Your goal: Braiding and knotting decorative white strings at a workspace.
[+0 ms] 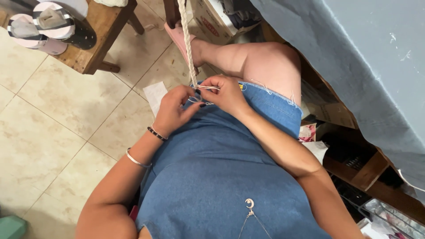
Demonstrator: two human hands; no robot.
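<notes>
A twisted cream cord (186, 40) runs taut from the top of the view down to my lap. Both hands meet at its lower end, over my blue denim dress. My left hand (173, 109) pinches thin cream strands between thumb and fingers. My right hand (223, 92) grips the same strands just right of the cord's end, with one strand pulled straight between the two hands. My bare knee (261, 62) sticks out beyond the dress hem. A dark bead bracelet and a silver bangle sit on my left wrist.
A wooden stool (95, 42) with rolls of pink and black tape (48, 24) stands at the upper left on the tiled floor. A cardboard box (212, 20) lies at the top. A grey-blue cloth (367, 66) drapes a wooden shelf on the right.
</notes>
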